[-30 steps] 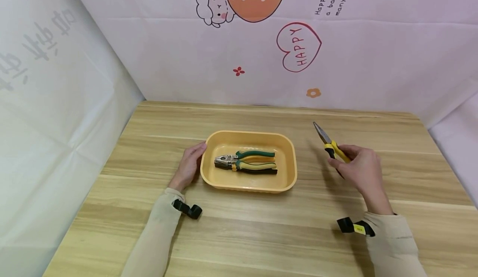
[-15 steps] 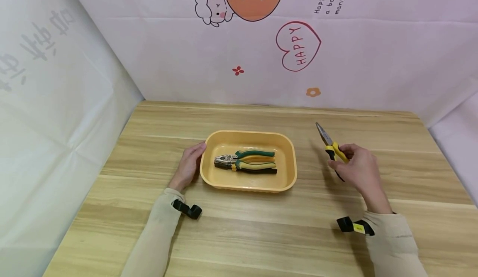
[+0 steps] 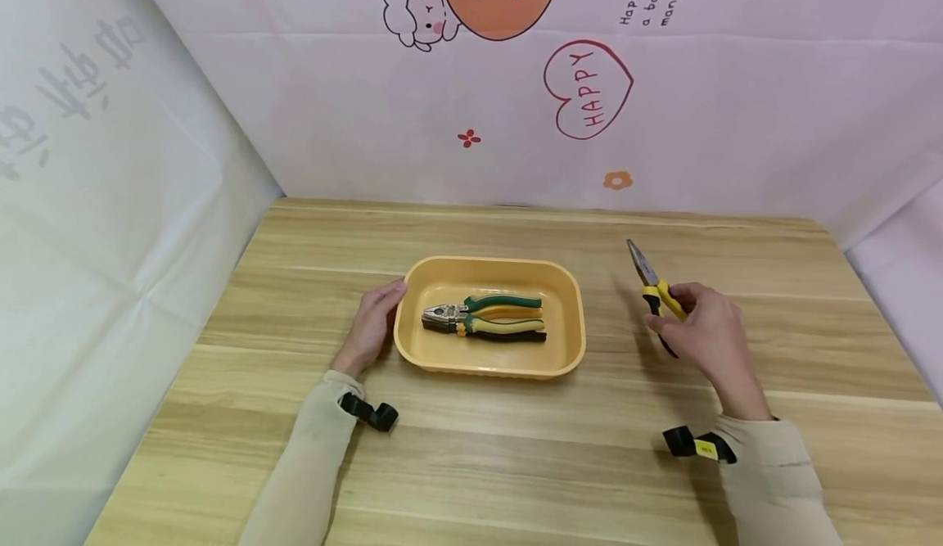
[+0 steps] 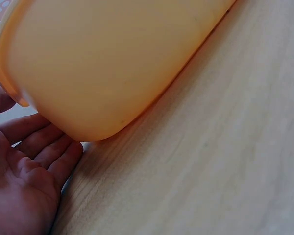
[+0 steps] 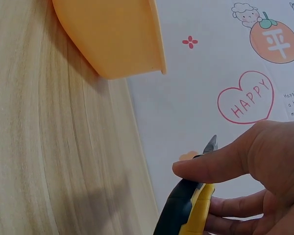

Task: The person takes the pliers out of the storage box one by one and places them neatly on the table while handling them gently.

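Note:
My right hand (image 3: pixel 710 325) holds long-nose pliers (image 3: pixel 643 268) by their yellow and black handles, to the right of a yellow plastic tray (image 3: pixel 489 370). Their narrow metal nose points up and away. In the right wrist view, the thumb (image 5: pixel 210 166) lies across the pliers and the other fingers are behind. My left hand (image 3: pixel 372 329) rests at the tray's left end, its fairly straight fingers (image 4: pixel 63 156) touching the outer wall. Inside the tray lie combination pliers with green handles (image 3: pixel 508 304) and, just in front, black-jawed pliers with pale yellow and black handles (image 3: pixel 508 329).
The tray stands on a wood-grain table (image 3: pixel 501 448). A white printed cloth (image 3: pixel 354 120) hangs behind the table, and another white sheet (image 3: pixel 147 227) hangs on the left. Each wrist carries a black strapped camera (image 3: pixel 379 417).
The long-nose pliers have shifted slightly right and turned a little more away from me in my right hand. The left hand and tray stay in place.

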`<action>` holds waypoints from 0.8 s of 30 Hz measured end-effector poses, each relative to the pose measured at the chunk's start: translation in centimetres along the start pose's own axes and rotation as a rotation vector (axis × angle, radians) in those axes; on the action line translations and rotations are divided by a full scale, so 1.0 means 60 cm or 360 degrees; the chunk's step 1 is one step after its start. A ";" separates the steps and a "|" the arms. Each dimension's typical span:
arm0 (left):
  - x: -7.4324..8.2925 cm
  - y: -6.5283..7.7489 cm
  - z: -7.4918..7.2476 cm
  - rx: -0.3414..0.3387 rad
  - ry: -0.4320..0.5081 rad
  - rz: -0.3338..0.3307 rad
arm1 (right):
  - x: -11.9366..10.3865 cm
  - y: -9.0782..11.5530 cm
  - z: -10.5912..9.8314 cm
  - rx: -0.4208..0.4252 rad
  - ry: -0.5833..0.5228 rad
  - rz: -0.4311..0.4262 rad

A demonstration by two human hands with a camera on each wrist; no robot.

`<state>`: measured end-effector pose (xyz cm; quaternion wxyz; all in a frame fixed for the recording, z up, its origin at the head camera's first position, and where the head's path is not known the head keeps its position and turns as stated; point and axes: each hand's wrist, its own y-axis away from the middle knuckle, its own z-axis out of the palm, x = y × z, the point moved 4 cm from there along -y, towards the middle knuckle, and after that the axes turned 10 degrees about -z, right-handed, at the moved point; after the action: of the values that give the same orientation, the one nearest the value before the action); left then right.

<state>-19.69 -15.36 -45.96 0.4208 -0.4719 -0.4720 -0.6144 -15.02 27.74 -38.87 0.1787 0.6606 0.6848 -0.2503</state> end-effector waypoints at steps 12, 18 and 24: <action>-0.002 0.000 0.001 -0.0020 0.0055 0.0028 | 0.000 0.001 0.001 0.0041 -0.0044 0.0009; -0.001 -0.001 -0.001 -0.0012 0.0050 0.0031 | -0.001 0.001 0.002 0.0050 -0.0015 -0.0002; 0.000 0.000 0.000 0.0005 0.0052 0.0016 | 0.000 0.000 0.004 0.0047 0.0009 -0.0021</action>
<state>-19.71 -15.36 -45.98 0.4324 -0.4634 -0.4636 -0.6191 -15.01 27.60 -39.07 0.1651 0.6595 0.6859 -0.2597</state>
